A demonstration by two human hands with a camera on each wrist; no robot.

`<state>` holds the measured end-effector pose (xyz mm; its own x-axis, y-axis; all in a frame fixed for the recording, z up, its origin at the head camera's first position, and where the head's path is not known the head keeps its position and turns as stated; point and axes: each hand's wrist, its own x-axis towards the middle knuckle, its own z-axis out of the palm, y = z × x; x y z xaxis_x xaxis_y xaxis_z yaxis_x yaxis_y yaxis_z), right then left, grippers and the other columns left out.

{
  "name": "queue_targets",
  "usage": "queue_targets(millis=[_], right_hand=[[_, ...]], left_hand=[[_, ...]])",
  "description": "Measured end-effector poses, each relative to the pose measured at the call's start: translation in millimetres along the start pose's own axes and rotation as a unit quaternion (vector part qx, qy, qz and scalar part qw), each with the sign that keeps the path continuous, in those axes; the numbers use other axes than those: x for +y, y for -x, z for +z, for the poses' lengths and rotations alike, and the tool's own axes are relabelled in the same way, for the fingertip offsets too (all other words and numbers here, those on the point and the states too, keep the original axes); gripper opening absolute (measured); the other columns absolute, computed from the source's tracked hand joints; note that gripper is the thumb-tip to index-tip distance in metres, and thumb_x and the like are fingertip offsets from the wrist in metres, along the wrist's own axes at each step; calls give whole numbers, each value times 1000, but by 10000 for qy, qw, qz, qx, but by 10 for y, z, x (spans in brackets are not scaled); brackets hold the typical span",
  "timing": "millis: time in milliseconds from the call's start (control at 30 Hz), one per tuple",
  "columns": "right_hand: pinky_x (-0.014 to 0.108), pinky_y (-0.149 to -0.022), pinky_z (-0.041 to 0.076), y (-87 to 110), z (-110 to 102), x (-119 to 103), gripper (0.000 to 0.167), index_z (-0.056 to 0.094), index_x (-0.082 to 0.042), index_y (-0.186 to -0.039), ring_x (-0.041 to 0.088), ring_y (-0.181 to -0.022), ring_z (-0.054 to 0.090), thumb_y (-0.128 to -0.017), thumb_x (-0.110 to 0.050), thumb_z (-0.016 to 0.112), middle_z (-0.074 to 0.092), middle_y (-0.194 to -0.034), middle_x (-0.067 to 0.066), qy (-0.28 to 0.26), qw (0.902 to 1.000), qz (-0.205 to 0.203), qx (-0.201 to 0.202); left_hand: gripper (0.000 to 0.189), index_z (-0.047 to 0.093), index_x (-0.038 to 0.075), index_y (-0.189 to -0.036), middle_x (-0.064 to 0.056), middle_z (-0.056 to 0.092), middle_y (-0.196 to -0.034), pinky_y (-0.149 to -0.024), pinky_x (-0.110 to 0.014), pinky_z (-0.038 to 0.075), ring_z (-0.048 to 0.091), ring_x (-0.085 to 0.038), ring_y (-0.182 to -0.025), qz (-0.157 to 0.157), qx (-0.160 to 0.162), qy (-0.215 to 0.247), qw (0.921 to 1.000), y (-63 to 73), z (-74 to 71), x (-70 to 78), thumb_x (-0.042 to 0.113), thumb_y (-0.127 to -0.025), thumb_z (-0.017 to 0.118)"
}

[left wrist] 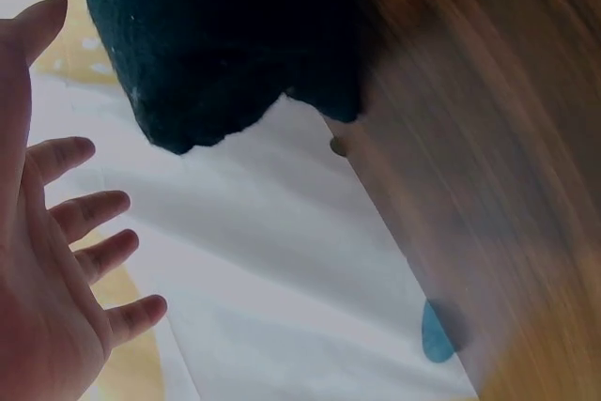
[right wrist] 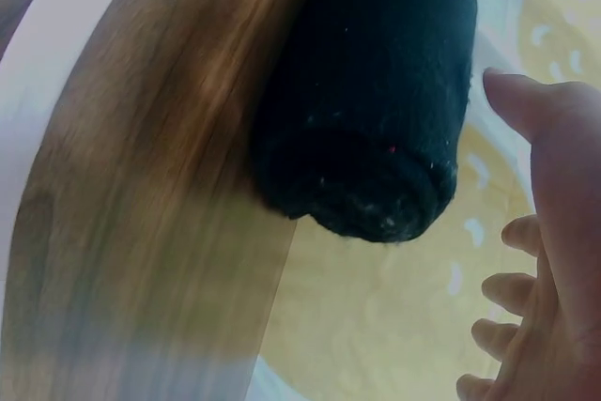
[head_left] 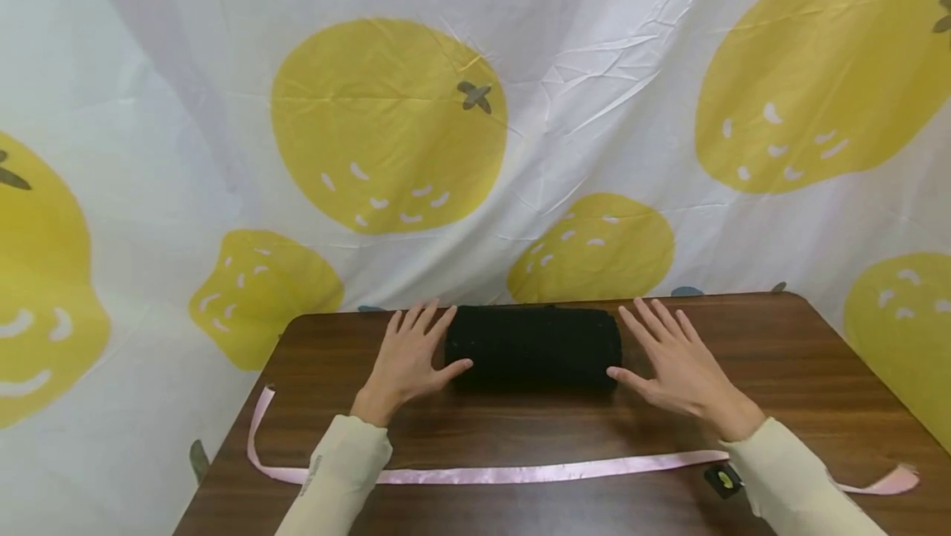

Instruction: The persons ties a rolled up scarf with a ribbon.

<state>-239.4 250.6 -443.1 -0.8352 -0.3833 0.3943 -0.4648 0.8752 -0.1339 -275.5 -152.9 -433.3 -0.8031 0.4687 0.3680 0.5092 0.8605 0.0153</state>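
Observation:
A black roll of fabric [head_left: 533, 348] lies lengthwise along the far side of the brown wooden table. At its left end is my left hand [head_left: 404, 364], fingers straight and spread, thumb pointing toward the roll. My right hand [head_left: 685, 372] mirrors it at the right end, also spread wide. In the left wrist view a gap shows between the left hand [left wrist: 52, 269] and the roll's end [left wrist: 225, 44]. The right wrist view shows the roll's spiral end [right wrist: 362, 185], with the right hand [right wrist: 568, 241] beside it and its thumb very near. Neither hand grips anything.
A pink satin ribbon [head_left: 520, 474] stretches across the table [head_left: 475, 429] nearer to me, running beneath both forearms. By the right sleeve sits a small black square item [head_left: 723, 481] with a yellow-green mark. A white curtain with yellow fruit [head_left: 390, 127] hangs behind the far edge.

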Motion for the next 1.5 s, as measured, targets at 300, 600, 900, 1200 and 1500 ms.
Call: queue_targets(millis=[300, 600, 900, 1200, 1500], right_hand=[[56, -119, 11, -117, 4, -99, 91, 33, -6, -153, 43, -146, 22, -85, -55, 70, 27, -159, 23, 56, 9991, -421, 53], [60, -116, 15, -235, 27, -232, 93, 30, -8, -155, 43, -147, 18, -85, -56, 70, 24, -160, 23, 78, 9985, -464, -286], [61, -116, 17, -313, 116, -378, 92, 33, -6, -153, 45, -146, 22, -85, -55, 70, 27, -158, 24, 31, 9975, -606, -363], [60, -116, 20, -357, 261, -486, 89, 34, -6, -153, 46, -144, 26, -87, -55, 68, 28, -157, 25, 80, 9959, -688, -576], [62, -115, 21, -399, 364, -530, 92, 32, -6, -153, 47, -143, 27, -85, -55, 70, 28, -157, 27, 102, 9960, -597, -651]], left_hand=[[83, 36, 20, -154, -15, 36, -156, -116, -57, 23, 32, -35, -143, 231, -204, -145, 9994, -167, 27, 187, 69, -89, 53], [84, 31, 23, -156, -13, 32, -159, -117, -56, 21, 28, -32, -146, 261, -496, -174, 9983, -248, 51, 284, 70, -90, 51], [83, 31, 22, -156, -12, 33, -158, -116, -54, 24, 31, -32, -145, 365, -529, -141, 9978, -288, 86, 375, 69, -90, 52], [83, 30, 23, -156, -11, 31, -160, -118, -53, 23, 28, -30, -147, 417, -676, -193, 9967, -328, 215, 469, 69, -90, 51], [89, 24, 26, -158, -12, 27, -162, -119, -52, 21, 25, -29, -149, 273, -943, -326, 9946, -378, 319, 505, 74, -88, 49]])
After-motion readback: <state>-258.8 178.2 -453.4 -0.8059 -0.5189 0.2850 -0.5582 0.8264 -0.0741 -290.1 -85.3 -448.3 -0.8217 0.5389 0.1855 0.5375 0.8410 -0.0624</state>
